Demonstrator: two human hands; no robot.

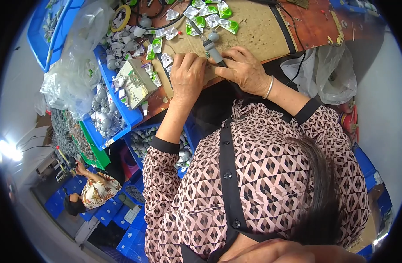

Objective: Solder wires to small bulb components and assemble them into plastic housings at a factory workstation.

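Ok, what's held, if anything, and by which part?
The right hand holds a grey, pen-shaped tool by its rear end; whether the curled left hand holds anything cannot be told.

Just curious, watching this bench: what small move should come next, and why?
Perhaps draw the grey tool toward the left hand: the right hand grips it, its tip points away toward white-and-green pieces, and the left fingers curl nearby, anything they hold hidden.

The head-worn fisheye looks down — near the left hand (187, 76) and right hand (245, 72), the workbench (307, 19) uppermost.
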